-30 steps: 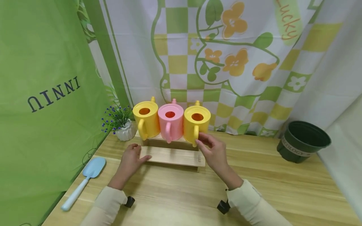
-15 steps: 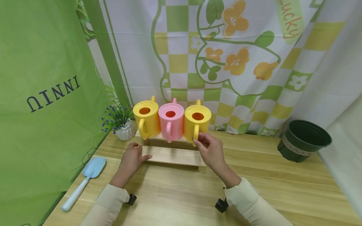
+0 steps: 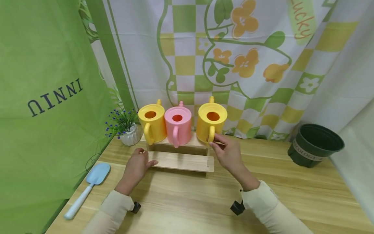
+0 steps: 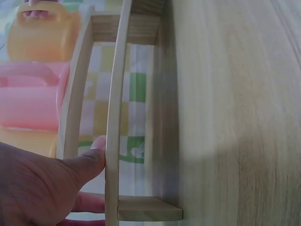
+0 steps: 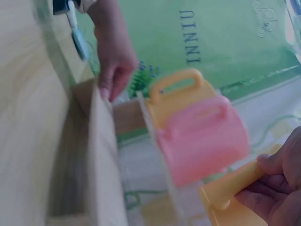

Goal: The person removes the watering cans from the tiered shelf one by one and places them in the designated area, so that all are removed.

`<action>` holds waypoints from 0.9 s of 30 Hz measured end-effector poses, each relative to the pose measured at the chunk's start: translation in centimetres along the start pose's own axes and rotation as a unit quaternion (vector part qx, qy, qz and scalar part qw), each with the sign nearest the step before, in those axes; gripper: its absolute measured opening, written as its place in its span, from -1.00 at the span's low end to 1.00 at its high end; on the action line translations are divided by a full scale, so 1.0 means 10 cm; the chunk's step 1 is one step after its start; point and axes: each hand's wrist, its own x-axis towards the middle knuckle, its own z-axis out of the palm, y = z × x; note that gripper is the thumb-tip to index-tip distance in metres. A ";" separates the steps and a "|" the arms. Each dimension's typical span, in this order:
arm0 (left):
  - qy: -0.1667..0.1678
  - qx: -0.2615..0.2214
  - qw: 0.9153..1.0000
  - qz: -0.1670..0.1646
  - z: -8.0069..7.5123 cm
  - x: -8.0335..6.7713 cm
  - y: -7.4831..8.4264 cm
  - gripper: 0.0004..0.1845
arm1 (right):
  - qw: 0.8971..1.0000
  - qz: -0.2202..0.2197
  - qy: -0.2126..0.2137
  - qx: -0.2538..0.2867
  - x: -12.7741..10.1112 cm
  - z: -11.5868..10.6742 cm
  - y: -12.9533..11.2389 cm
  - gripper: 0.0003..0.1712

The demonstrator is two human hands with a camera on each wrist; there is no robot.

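Note:
By its handle, my right hand (image 3: pixel 229 153) holds the right yellow watering can (image 3: pixel 203 128), upright with its spout toward the curtain. A gap separates it from the pink watering can (image 3: pixel 184 131). Beside the pink one is a second yellow watering can (image 3: pixel 158 127); both stand on the upper step of a two-step wooden stand (image 3: pixel 181 161). My left hand (image 3: pixel 136 167) grips the left end of the lower step, its thumb (image 4: pixel 89 162) on the board in the left wrist view. The right wrist view shows fingers curled around the yellow handle (image 5: pixel 237 183).
A white pot with purple-flowered greenery (image 3: pixel 130 135) stands left of the stand. A blue trowel (image 3: pixel 96 174) lies along the table's left side. At the right is a dark green plant pot (image 3: pixel 304 154). Patterned curtain (image 3: pixel 184 65) hangs close behind the stand.
The right yellow watering can has shifted right and slightly up, away from the pink one, with my right hand on its handle. My left hand stays at the stand's end.

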 end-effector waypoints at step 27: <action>0.036 0.025 0.998 0.047 0.03 -0.03 0.01 -0.56 | 0.998 0.028 -0.013 -0.058 -0.51 -0.53 0.95 -0.69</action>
